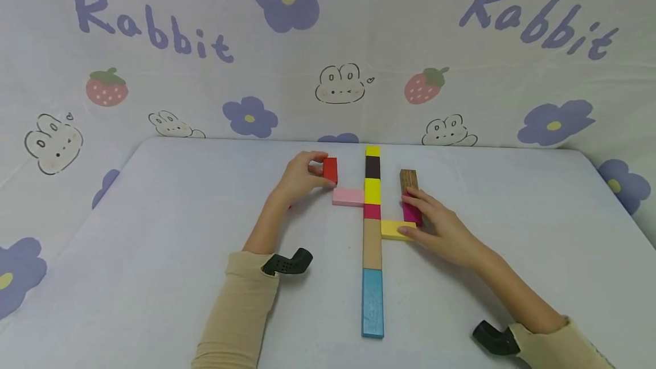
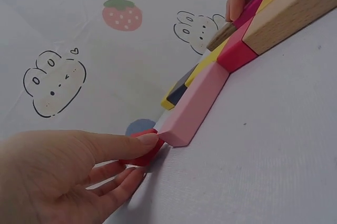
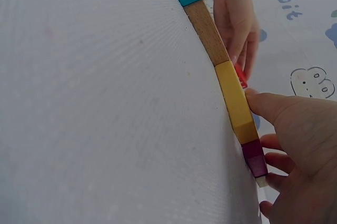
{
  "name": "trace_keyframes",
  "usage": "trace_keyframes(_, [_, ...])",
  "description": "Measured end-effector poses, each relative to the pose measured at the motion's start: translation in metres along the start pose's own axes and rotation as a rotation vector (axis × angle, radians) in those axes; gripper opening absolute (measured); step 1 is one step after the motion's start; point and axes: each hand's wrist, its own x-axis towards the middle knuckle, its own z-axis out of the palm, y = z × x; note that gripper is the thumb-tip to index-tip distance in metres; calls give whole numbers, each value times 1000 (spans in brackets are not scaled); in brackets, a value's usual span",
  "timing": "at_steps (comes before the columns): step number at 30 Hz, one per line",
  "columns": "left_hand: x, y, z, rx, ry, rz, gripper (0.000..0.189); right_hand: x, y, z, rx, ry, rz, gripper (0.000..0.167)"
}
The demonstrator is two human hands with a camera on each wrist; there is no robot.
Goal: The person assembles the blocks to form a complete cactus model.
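Observation:
In the head view my left hand pinches a red block between thumb and fingers, close by the outer end of a pink block. My right hand touches the blocks on the right. Its thumb lies at the outer end of a yellow block; its fingers reach over a magenta block, partly covering it. Beyond the magenta block a dark brown wooden block continues the line. The left wrist view shows the left thumb on the red block beside the pink block's end.
A straight row of blocks runs through the table's middle, from a blue block through a tan wooden block to yellow and black ones. The pink and yellow blocks branch off sideways. A patterned cloth hangs behind the white tabletop.

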Motion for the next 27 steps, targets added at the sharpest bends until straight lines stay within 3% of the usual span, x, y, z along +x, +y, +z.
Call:
trace_keyframes(14, [0, -2, 1, 22, -36, -54, 63, 1, -1, 1, 0, -2, 12, 70])
trace_keyframes(27, [-2, -3, 4, 68, -20, -8, 50, 1, -2, 0, 1, -8, 19, 70])
